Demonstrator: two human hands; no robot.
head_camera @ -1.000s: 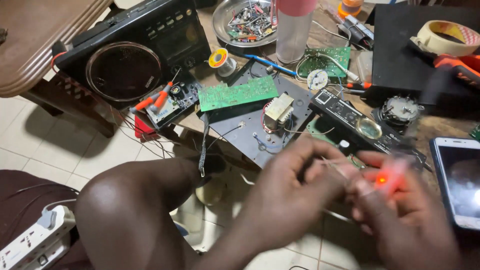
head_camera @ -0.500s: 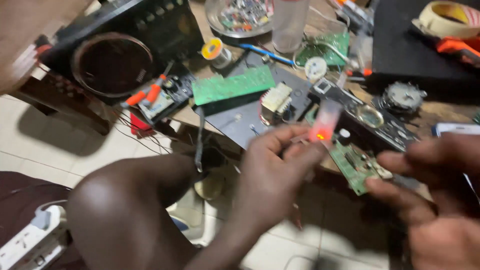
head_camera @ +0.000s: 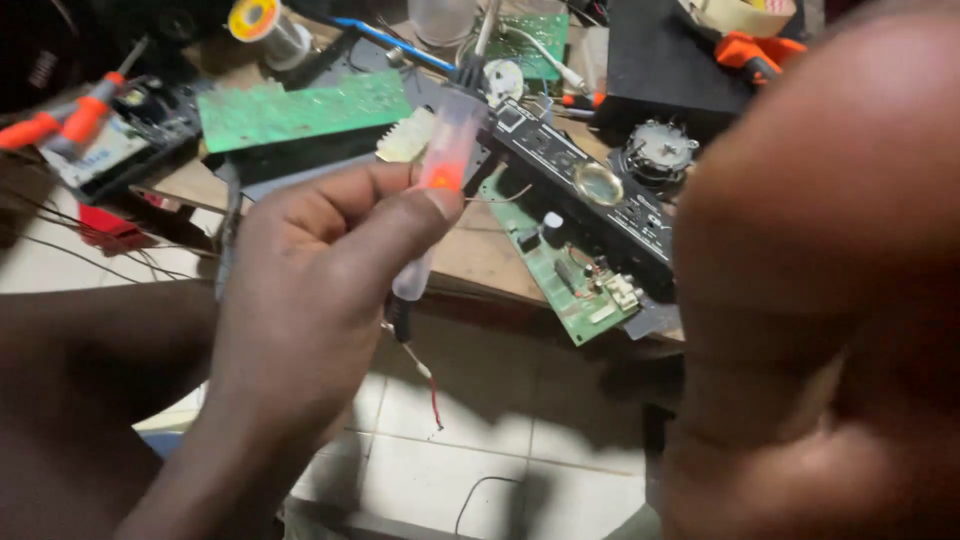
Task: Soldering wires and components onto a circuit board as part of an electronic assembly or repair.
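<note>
Left hand (head_camera: 310,290): closed around a clear-bodied tester tool (head_camera: 440,190) with an orange glow lit inside the barrel; thumb and forefinger pinch it near the glow. The tool stands tilted over the counter's (head_camera: 480,260) front edge, its upper end near the black panel (head_camera: 590,200). A thin red-and-white wire (head_camera: 425,385) hangs from its lower end toward the tiled floor.

Right hand: not identifiable; a large blurred forearm or elbow (head_camera: 830,300) fills the right side, so its grip cannot be told.

On the counter: small green circuit board (head_camera: 565,280) beneath the black panel, long green board (head_camera: 300,108) behind the hand, solder spool (head_camera: 262,25), orange-handled pliers (head_camera: 65,118).

Progress, as judged: the glow suggests testing is under way; no probe contact with either board is visible.

Hidden or unclear: the tool's tip, the right fingers, the counter's right part.
</note>
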